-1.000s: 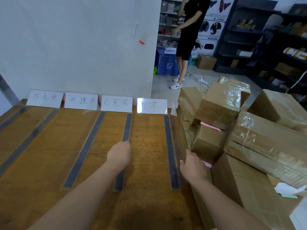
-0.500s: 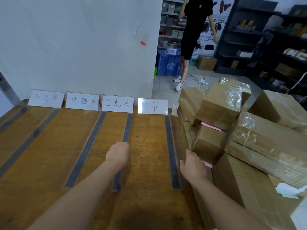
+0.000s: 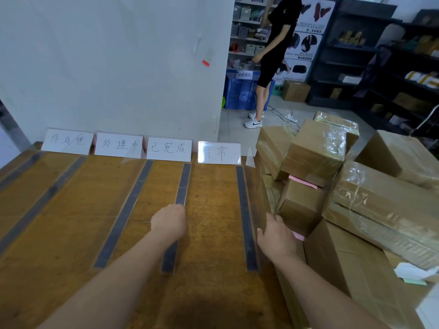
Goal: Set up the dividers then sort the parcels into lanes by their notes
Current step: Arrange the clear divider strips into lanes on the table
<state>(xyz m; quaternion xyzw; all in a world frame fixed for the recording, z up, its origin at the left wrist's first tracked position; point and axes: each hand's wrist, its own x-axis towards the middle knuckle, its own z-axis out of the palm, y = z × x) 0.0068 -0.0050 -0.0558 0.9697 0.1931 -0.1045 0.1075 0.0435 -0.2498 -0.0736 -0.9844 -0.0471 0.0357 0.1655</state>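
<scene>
Several clear dividers with dark base strips run front to back across the wooden table [image 3: 213, 293]. My left hand [image 3: 169, 220] is closed over the top edge of the third divider [image 3: 183, 184]. My right hand [image 3: 276, 236] grips the top edge of the rightmost divider [image 3: 244, 210], which stands against the parcel pile. Brown taped parcels [image 3: 313, 150] are stacked at the right; one parcel [image 3: 301, 205] has a pink note [image 3: 303, 181] on top. Handwritten lane labels [image 3: 168, 148] stand along the table's far edge.
A white wall [image 3: 118, 67] stands directly behind the labels. A person in black [image 3: 273, 55] stands on the tiled floor beyond, near blue crates [image 3: 240, 91] and dark shelving [image 3: 356, 55]. White and green paper slips [image 3: 413, 273] lie on a near-right parcel.
Both hands stay on their dividers with almost no shift. The person in the background has stepped and turned near the shelves.
</scene>
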